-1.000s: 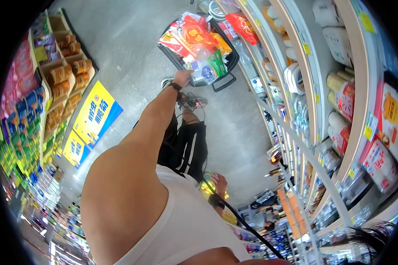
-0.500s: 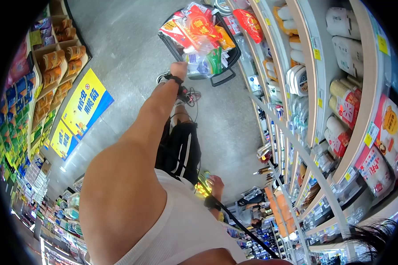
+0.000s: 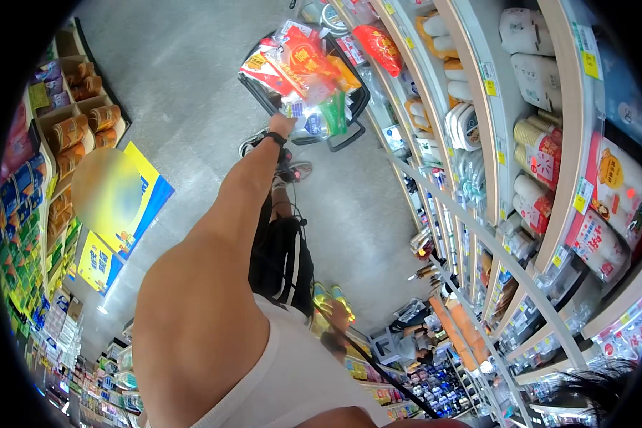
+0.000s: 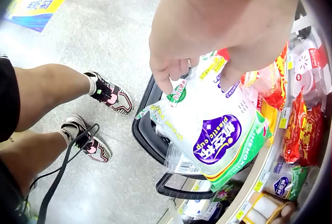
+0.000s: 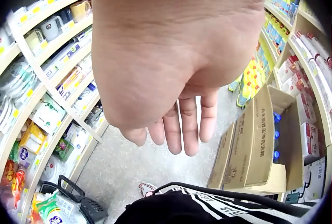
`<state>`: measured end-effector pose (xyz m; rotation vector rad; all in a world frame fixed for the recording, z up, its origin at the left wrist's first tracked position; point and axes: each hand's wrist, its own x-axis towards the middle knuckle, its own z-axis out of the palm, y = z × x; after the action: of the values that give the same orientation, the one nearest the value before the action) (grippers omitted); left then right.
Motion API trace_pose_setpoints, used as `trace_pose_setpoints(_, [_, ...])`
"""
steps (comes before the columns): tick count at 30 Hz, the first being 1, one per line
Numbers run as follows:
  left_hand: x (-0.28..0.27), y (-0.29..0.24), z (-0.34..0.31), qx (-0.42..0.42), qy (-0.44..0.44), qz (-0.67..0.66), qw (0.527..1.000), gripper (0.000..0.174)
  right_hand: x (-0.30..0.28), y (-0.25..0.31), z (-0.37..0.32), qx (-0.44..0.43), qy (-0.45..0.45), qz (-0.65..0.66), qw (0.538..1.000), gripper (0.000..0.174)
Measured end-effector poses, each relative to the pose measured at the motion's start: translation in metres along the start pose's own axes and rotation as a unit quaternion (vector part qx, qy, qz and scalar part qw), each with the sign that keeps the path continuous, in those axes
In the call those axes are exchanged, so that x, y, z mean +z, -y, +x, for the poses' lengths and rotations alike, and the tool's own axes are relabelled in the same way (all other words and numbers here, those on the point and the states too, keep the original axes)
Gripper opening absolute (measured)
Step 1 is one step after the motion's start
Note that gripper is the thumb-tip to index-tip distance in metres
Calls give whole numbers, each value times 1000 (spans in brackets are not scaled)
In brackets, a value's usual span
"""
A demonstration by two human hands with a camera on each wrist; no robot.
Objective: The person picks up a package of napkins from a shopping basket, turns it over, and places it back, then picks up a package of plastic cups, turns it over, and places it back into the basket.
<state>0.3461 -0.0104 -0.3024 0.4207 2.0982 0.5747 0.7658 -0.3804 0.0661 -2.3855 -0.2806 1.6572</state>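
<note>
My left hand (image 3: 283, 126) reaches down to the near side of a black shopping basket (image 4: 140, 125). In the left wrist view its thumb and fingers pinch the top of a clear bag of plastic cups (image 4: 223, 136), with a purple label and a green lower edge. That bag lies on top of the basket's other goods, close to its black handle (image 4: 181, 193). My right hand (image 5: 181, 68) hangs by my side, fingers loosely extended and holding nothing.
Red packages (image 3: 310, 53) and an orange package (image 3: 344, 73) fill the basket. Shelves of disposable cups (image 3: 538, 150) run along the right. Snack shelves (image 3: 71, 128) and a yellow-blue floor sign (image 3: 150, 192) are at left. Cardboard boxes (image 5: 249, 141) stand beside my right hand.
The head view has shifted a little, so basket and hand appear further left. My left hand stays at the bag of cups; my right hand still hangs by my side.
</note>
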Motion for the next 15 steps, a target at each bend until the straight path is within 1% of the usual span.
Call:
trace_pose_setpoints(1, [-2, 0, 1, 54, 38, 105, 992, 42, -3, -8, 2, 0, 0, -23, 1000, 23])
trace_pose_setpoints(2, [-7, -7, -3, 108, 74, 209, 969, 46, -5, -12, -2, -4, -4, -24, 1000, 23])
trace_pose_setpoints(3, [-12, -13, -7, 128, 102, 286, 944, 42, -6, -16, -4, 5, 17, -2, 1000, 24])
trace_pose_setpoints(4, [-14, -17, -14, 129, 101, 281, 946, 42, -6, -16, -5, 14, 39, 17, 999, 25])
trace_pose_setpoints(5, [-13, -18, -20, 61, 65, 228, 970, 41, -8, -19, -5, 26, 23, -6, 999, 26])
trace_pose_setpoints(6, [-13, -21, -23, -7, 28, 173, 984, 40, -9, -22, -4, 30, 20, 6, 999, 26])
trace_pose_setpoints(7, [4, 2, -3, 81, 46, 260, 961, 39, -5, -16, -8, 38, 15, -2, 999, 27])
trace_pose_setpoints(8, [4, 0, -5, 81, 46, 256, 962, 39, -3, -12, -11, 46, 11, -9, 999, 27])
trace_pose_setpoints(10, [-2, -2, -16, 1, 30, 93, 995, 38, 3, -8, -11, 29, 18, -15, 999, 27])
trace_pose_setpoints(11, [-3, -5, -21, -33, -4, 35, 999, 32, 3, -5, -11, 18, 24, -19, 999, 26])
trace_pose_setpoints(12, [-6, -8, -25, -34, -7, 31, 999, 32, 5, -2, -9, 15, 26, -23, 999, 26])
trace_pose_setpoints(14, [-15, -18, -38, 32, -5, -21, 999, 25, 9, 10, -9, -2, 34, -46, 998, 26])
trace_pose_setpoints(15, [-22, -25, -53, 75, -27, -45, 996, 21, 14, 17, -5, -14, 41, -55, 998, 26])
